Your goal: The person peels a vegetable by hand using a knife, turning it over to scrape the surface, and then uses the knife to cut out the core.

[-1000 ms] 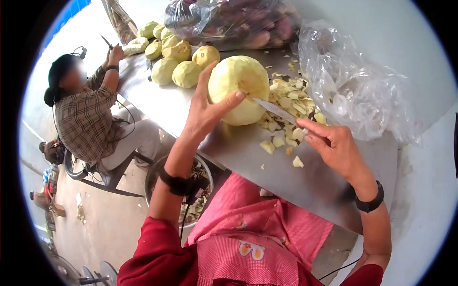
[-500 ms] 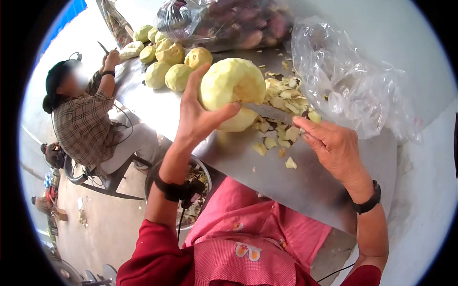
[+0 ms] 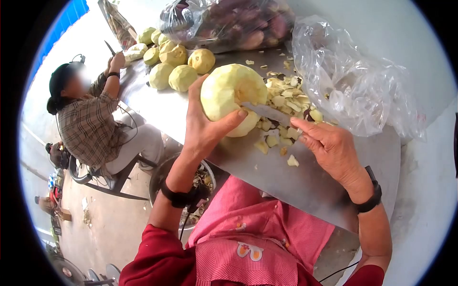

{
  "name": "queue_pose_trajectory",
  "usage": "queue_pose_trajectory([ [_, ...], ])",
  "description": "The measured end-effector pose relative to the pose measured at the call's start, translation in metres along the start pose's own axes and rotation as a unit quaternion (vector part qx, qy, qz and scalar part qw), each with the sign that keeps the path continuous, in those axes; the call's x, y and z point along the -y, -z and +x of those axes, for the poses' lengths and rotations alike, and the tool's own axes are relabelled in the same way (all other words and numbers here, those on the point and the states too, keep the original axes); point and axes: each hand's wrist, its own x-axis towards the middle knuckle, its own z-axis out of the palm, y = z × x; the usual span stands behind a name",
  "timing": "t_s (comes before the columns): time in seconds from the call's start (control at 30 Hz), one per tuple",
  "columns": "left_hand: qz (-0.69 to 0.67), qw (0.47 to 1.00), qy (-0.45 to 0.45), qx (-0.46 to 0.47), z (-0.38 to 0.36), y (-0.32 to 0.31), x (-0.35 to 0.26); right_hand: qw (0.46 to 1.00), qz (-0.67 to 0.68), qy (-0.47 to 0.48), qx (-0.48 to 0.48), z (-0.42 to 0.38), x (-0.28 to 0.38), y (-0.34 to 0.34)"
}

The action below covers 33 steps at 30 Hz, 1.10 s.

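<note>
My left hand (image 3: 205, 128) grips a large peeled round eggplant (image 3: 224, 88), pale yellow-green, with the thumb across its near side. The eggplant is held over the metal table, its browned hollow end facing right. My right hand (image 3: 331, 150) is closed around a knife (image 3: 271, 113); the handle is mostly hidden by the fingers. The blade points left, and its tip meets the eggplant beside the hollow. Cut peelings (image 3: 286, 95) with dark and pale sides lie heaped behind and below the blade.
Several peeled eggplants (image 3: 182, 78) sit at the back left of the metal table (image 3: 291, 190). Behind them is a plastic bag of purple eggplants (image 3: 229, 24); a crumpled clear bag (image 3: 348, 81) lies right. A basin of scraps (image 3: 212, 178) stands below. Another person (image 3: 86, 124) sits left, holding a knife.
The eggplant has turned and dropped slightly in my left hand. The knife blade, hardly visible before, now shows broadside with its tip against the eggplant. My right hand stays about in place.
</note>
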Motion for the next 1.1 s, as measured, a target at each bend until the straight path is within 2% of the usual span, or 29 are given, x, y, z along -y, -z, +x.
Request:
queue_pose_trajectory([
  [0.07,0.053,0.998,0.021,0.020,0.005,0.004,-0.003,0.994,-0.110,-0.007,-0.015,0.000,-0.002,0.003],
  [0.33,0.111,0.990,0.050,0.075,0.022,0.037,-0.012,0.996,-0.086,-0.021,0.000,0.002,-0.002,0.011],
  [0.4,0.097,0.986,0.071,0.115,0.025,0.040,-0.014,0.997,-0.069,-0.024,0.006,0.003,-0.001,0.010],
  [0.53,0.029,0.990,0.081,0.113,0.019,0.031,-0.019,0.995,-0.097,-0.005,-0.016,0.002,-0.002,0.007],
  [0.6,0.073,0.992,0.028,0.101,0.013,0.027,-0.018,0.995,-0.095,0.002,-0.025,-0.001,-0.001,0.005],
  [0.7,0.084,0.991,0.012,0.103,0.013,0.023,-0.015,0.988,-0.155,-0.012,-0.023,-0.001,0.002,0.008],
  [0.8,0.103,0.990,-0.001,0.102,0.017,0.023,-0.014,0.970,-0.235,0.030,-0.053,0.001,0.005,0.008],
  [0.87,0.120,0.987,-0.002,0.104,0.021,0.025,-0.013,0.936,-0.324,0.074,-0.117,0.004,0.005,0.009],
  [0.9,0.097,0.990,0.016,0.102,0.022,0.025,-0.011,0.936,-0.324,0.073,-0.116,0.003,0.004,0.010],
  [0.97,0.041,0.993,0.056,0.098,0.023,0.028,-0.008,0.981,-0.159,-0.039,-0.102,0.004,0.000,0.011],
  [1.0,0.041,0.993,0.054,0.097,0.022,0.029,-0.006,0.981,-0.159,-0.036,-0.103,0.005,-0.002,0.010],
  [1.07,-0.073,0.992,0.078,0.070,0.017,0.030,0.001,0.989,0.072,-0.096,-0.084,0.004,-0.007,0.007],
  [1.1,-0.094,0.989,0.084,0.071,0.016,0.031,0.004,0.989,0.072,-0.097,-0.082,0.003,-0.005,0.010],
])
